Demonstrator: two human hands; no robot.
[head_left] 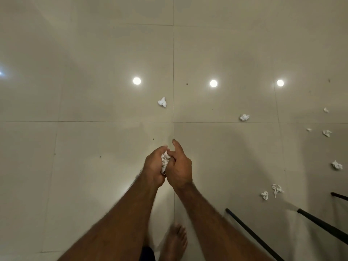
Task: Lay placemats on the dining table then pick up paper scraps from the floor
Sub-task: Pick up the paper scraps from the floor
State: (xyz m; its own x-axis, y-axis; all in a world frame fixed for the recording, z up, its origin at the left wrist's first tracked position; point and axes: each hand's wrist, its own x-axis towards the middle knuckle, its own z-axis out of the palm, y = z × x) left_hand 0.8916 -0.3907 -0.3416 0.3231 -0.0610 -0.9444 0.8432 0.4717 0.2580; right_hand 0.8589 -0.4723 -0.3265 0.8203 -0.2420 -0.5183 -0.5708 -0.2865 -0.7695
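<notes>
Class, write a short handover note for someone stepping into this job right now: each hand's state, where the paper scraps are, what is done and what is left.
Left hand: curled round a wad of gathered scraps.
Right hand: fingers curled on the same wad, index finger straight.
Floor: near scrap straight ahead, second scrap further right, three small scraps at far right, a lone scrap below them, and a pair of scraps by the black furniture legs.
Done: some scraps collected. Placemats and table are out of view.
Left: at least eight loose scraps.
</notes>
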